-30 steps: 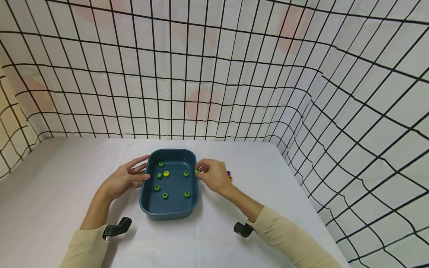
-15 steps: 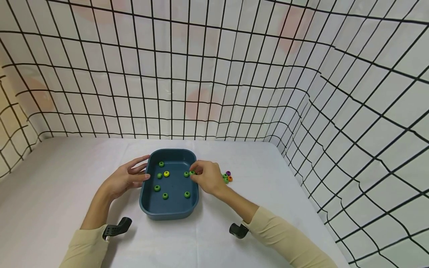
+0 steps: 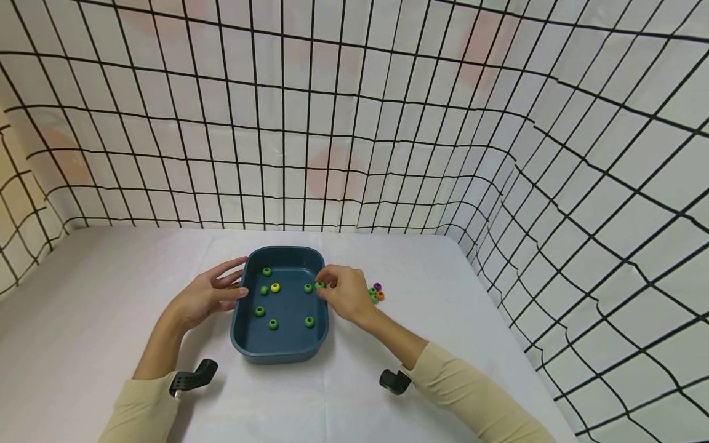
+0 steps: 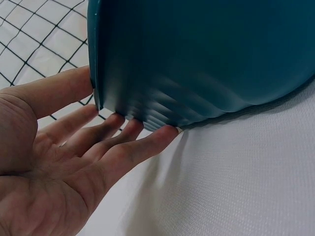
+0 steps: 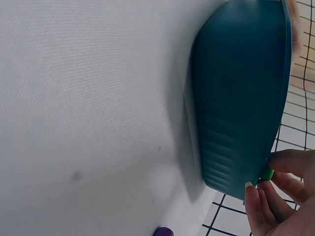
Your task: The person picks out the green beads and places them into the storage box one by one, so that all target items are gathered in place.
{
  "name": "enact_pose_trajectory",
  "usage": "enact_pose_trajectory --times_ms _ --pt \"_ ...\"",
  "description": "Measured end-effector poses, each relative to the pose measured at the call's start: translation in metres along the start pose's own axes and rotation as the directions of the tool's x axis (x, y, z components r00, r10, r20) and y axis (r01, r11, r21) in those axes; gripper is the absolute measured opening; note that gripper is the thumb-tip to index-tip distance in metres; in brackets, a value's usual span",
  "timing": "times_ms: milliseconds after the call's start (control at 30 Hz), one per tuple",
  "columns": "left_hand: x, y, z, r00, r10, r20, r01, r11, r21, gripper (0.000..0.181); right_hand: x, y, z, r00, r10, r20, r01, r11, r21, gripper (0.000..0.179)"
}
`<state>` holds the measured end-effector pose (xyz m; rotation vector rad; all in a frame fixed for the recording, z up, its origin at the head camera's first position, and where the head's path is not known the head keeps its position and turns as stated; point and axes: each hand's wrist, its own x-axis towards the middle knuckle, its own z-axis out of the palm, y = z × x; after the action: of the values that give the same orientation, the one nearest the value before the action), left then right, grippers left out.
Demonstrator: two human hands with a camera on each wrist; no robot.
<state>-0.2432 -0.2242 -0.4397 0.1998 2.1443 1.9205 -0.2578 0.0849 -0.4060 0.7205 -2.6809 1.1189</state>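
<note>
A dark blue rectangular tray holds several green beads and one yellow bead, spread over its floor. My right hand is at the tray's right rim and pinches a green bead between thumb and fingers, just inside the rim. In the right wrist view that bead is partly hidden by the fingers and the rim. My left hand rests against the tray's left side with its fingers extended. Its fingertips touch the outer wall in the left wrist view.
To the right of the tray, a small cluster on the white tabletop includes green beads, an orange bead and a purple bead. Black wire mesh over white sheeting stands behind and on the right.
My right hand has moved left, carrying the green bead across the tray's right rim, then nearly stopped. More of the bead cluster on the table shows. My left hand and the tray stayed put.
</note>
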Motion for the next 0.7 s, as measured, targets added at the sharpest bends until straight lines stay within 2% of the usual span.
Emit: enact_pose_trajectory --times_ms 700 --pt "0.0003 -0.0011 -0.0012 1.0 0.011 0.013 -0.011 1.0 0.002 0.085 -0.0018 0.0032 0.0013 1.0 0.008 0.002 -0.008 1.0 0.006 0.016"
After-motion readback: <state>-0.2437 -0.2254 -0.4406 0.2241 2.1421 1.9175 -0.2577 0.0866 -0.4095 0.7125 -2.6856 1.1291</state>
